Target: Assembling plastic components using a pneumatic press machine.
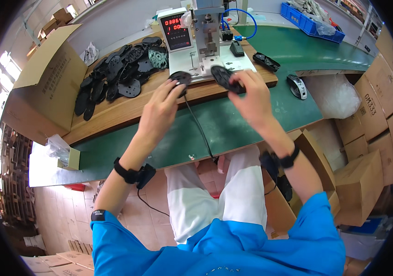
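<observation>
In front of a small bench press (207, 37), my left hand (158, 108) pinches a flat, oval black plastic piece (181, 78) with holes, which looks like a mouse base. To its right, my right hand (254, 95) has thumb and fingers closed on a black mouse part (222, 76), tilted near the press plate. The two pieces are apart. A heap of similar black parts (125, 66) covers the wooden board at the left. A black-and-silver mouse (296, 87) rests on the green table to the right, and a black one (266, 61) lies at the board's edge.
A counter box with red digits (175, 29) stands beside the press. An open carton (44, 87) borders the board's left end. Behind right sits a blue crate (311, 20). A black cable (197, 122) runs over the table edge. Cartons (366, 106) are stacked at the right.
</observation>
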### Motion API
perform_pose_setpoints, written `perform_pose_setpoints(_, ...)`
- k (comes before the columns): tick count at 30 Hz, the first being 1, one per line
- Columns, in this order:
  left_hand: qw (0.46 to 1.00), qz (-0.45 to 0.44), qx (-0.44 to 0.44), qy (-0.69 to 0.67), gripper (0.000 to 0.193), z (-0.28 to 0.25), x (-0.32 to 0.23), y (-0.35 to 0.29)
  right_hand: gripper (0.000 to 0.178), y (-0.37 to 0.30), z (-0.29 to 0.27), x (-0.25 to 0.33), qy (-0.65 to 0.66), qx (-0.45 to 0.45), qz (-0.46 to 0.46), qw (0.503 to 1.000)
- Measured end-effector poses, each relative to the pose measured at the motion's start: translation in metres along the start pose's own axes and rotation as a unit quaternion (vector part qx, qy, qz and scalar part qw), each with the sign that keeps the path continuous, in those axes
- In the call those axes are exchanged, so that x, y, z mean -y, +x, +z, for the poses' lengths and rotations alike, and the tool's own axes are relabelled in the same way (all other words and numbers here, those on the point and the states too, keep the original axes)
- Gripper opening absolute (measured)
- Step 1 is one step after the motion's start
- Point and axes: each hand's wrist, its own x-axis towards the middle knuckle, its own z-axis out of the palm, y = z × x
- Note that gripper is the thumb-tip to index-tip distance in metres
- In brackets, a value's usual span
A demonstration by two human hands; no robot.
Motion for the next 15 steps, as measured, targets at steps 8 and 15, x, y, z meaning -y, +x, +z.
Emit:
perform_pose_setpoints(8, 0.985, 0.146, 0.016, 0.091, 0.049, 0.072, -0.016, 0.064, 0.035, -0.171, -0.096, 0.007, -0.002, -0.094, 0.096, 0.991)
perform_pose_setpoints(15, 0.991, 0.081, 0.018, 0.106, 0.048, 0.111, -0.017, 0.074, 0.025, -0.323, -0.132, -0.022, -0.085, -0.035, 0.378, 0.921)
